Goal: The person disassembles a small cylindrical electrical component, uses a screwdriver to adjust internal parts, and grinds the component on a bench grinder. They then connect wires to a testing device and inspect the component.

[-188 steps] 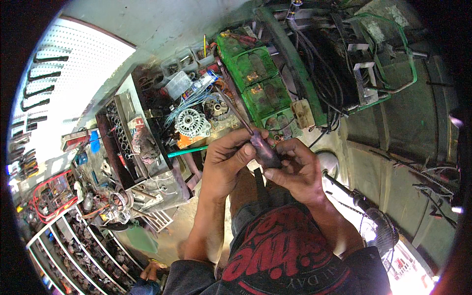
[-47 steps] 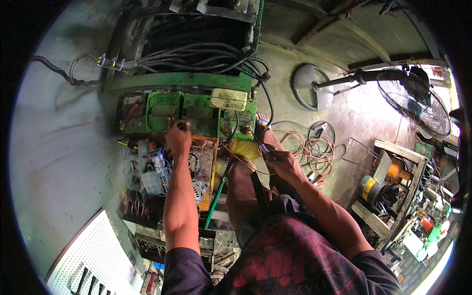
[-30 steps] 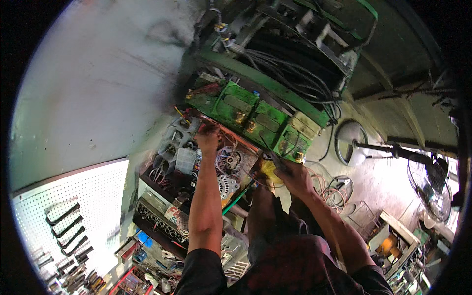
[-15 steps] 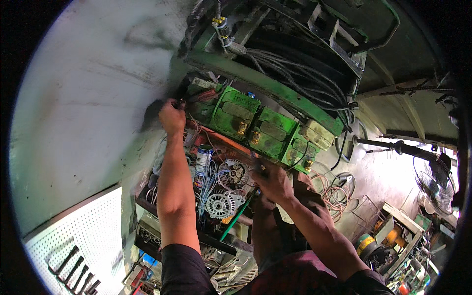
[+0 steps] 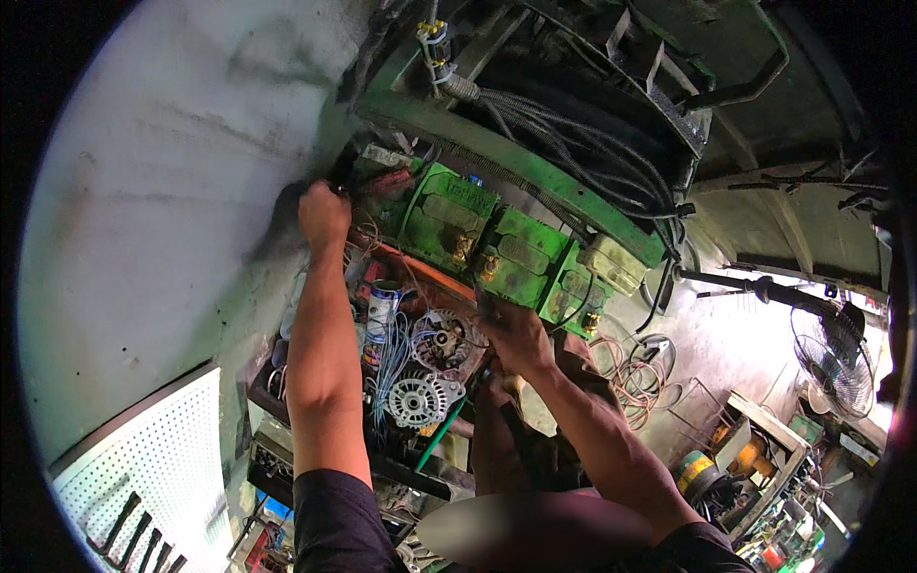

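My left hand [image 5: 323,215] is stretched up to the left end of a green machine frame [image 5: 497,158], fingers clenched beside a red part [image 5: 387,181]. What the fist holds is hidden. My right hand [image 5: 513,332] is lower, just under a row of green box-shaped units [image 5: 521,258], and closed around a short dark tool [image 5: 481,304] that points at them. A cream unit [image 5: 611,263] ends the row on the right. Thick black cables [image 5: 592,158] run above.
Below the hands a cluttered shelf holds silver alternator parts [image 5: 417,401], blue wires [image 5: 390,355], a small can [image 5: 383,304] and a green rod [image 5: 442,432]. A grey wall [image 5: 162,191] and white pegboard [image 5: 143,477] are left. Coiled cable [image 5: 635,377] and a fan [image 5: 841,372] are right.
The view swung from my lap up to the green machine. My left hand climbed from the shelf parts to the frame's left end. My right hand rose to the green units.
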`<state>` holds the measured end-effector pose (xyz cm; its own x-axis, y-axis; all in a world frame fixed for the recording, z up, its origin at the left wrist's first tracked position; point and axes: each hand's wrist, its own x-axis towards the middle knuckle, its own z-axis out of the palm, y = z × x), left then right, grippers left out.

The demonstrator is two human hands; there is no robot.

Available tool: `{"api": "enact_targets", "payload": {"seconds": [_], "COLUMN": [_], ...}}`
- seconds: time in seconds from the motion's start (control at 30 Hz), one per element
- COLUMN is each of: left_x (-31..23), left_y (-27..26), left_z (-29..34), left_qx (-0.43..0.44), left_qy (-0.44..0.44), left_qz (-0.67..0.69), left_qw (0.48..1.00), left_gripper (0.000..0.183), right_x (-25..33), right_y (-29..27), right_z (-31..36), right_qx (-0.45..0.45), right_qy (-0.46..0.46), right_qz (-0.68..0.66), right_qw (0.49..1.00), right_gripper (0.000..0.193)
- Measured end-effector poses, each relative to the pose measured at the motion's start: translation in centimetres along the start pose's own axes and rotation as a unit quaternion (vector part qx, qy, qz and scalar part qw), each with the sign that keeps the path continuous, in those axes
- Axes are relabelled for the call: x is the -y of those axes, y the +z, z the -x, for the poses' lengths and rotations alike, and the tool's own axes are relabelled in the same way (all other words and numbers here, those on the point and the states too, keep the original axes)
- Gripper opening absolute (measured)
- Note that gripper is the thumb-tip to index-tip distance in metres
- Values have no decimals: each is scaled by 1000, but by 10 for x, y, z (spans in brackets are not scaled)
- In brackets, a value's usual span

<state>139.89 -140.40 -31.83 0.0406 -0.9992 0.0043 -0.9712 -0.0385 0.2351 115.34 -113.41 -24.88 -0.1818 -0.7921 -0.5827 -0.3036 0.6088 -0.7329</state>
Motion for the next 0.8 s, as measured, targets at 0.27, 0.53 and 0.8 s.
{"api": "enact_targets", "payload": {"seconds": [0.27, 0.53, 0.8], "left_x": [1, 3, -12], "left_y": [3, 11, -2], "left_z": [3, 4, 66], "left_qx": [-20, -64, -57], "left_qy": [-6, 4, -36], "left_qz": [21, 74, 270], "left_qw": [1000, 995, 961], "left_gripper": [20, 22, 25], "right_x": [-10, -24, 25], "right_y": [12, 11, -35], "right_z": [0, -1, 4], "right_qx": [-21, -4, -57], "right_qy": [13, 1, -105], "right_qz": [24, 58, 67], "right_qw": [999, 998, 991], "right_gripper": [48, 56, 61]}}
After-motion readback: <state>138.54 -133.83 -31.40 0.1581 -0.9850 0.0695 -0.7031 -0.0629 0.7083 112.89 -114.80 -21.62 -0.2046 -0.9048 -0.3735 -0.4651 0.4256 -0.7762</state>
